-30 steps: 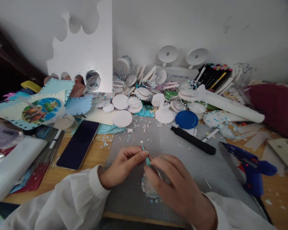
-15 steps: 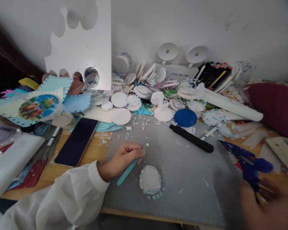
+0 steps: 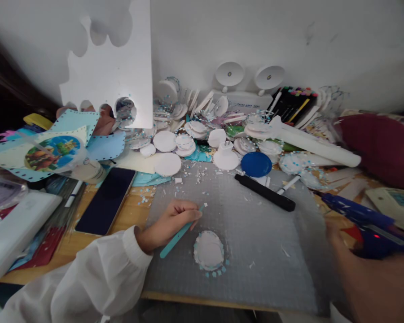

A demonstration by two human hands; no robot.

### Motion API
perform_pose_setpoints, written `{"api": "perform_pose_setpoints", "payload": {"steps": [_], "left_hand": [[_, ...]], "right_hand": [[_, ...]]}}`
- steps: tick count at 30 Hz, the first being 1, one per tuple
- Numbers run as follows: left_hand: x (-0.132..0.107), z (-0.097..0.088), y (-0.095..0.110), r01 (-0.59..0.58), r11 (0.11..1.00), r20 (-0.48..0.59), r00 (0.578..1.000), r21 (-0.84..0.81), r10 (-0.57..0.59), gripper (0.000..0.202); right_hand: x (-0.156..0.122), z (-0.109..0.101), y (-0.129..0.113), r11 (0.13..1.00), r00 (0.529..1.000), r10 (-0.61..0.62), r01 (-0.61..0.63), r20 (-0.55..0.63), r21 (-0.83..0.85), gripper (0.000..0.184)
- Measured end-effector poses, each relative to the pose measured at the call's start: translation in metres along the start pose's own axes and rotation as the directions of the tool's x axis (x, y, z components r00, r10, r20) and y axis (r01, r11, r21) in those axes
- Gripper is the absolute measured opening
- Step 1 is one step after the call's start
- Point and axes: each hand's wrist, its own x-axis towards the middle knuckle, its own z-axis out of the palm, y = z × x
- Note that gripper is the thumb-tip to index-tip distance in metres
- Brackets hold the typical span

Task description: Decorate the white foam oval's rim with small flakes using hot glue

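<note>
My left hand (image 3: 175, 222) is closed in a pinch round a pair of teal tweezers (image 3: 172, 244), with a tiny white piece (image 3: 205, 204) at the tip. To its right, a white scalloped disc (image 3: 208, 250) lies flat on the grey cutting mat (image 3: 256, 273), small pale-blue pieces along its lower edge. At the right edge my right hand (image 3: 373, 282), smeared by motion, is on a blue glue gun (image 3: 360, 211) with a lit red light. The gun's nozzle points left; its grip is mostly hidden or out of frame.
A black pen-shaped tool (image 3: 264, 192) and a blue round lid (image 3: 256, 164) lie at the mat's back. Behind them are heaps of white discs (image 3: 164, 141) and a white two-headed lamp (image 3: 229, 74). A phone (image 3: 106, 201) and lidded cup (image 3: 87, 169) stand left.
The glue gun has moved right and turned flatter, with my right hand at it. My left hand holds the tweezers as before. The whole view has shifted slightly.
</note>
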Motion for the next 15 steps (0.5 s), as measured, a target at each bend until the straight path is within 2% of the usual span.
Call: {"api": "perform_pose_setpoints", "payload": {"steps": [1,2,3,4,6,8,11,15], "left_hand": [[0.000,0.000,-0.001,-0.001,1.000,0.007,1.000,0.001,0.001,0.039],[0.001,-0.001,-0.002,-0.004,1.000,0.015,1.000,0.002,0.004,0.039],[0.001,-0.001,-0.003,-0.007,1.000,0.023,1.000,0.003,0.007,0.039],[0.001,-0.001,-0.004,-0.009,1.000,0.029,1.000,0.002,0.009,0.039],[0.001,0.000,-0.005,-0.008,1.000,0.031,0.999,-0.001,0.009,0.038],[0.000,0.000,-0.005,-0.004,1.000,0.029,1.000,-0.006,0.004,0.039],[0.000,0.000,-0.004,0.000,1.000,0.044,0.999,-0.010,0.001,0.039],[0.002,-0.003,-0.006,-0.012,1.000,0.079,0.997,-0.010,0.013,0.039]], "right_hand": [[0.000,-0.001,-0.007,0.991,0.992,0.087,-0.096,-0.095,-0.094,0.053],[0.000,0.000,-0.015,0.977,0.977,0.109,-0.140,-0.184,-0.163,0.057],[0.001,0.002,-0.026,0.973,0.974,0.083,-0.125,-0.210,-0.193,0.055],[0.002,0.005,-0.038,0.980,0.983,0.027,-0.062,-0.179,-0.189,0.046],[0.002,0.015,-0.061,0.989,0.993,-0.113,0.108,-0.040,-0.105,0.025],[-0.001,0.029,-0.081,0.973,0.970,-0.229,0.225,0.087,0.056,0.026],[-0.015,0.049,-0.096,0.917,0.912,-0.354,0.296,0.207,0.266,0.026],[-0.033,0.062,-0.096,0.888,0.879,-0.405,0.311,0.252,0.340,0.021]]}}
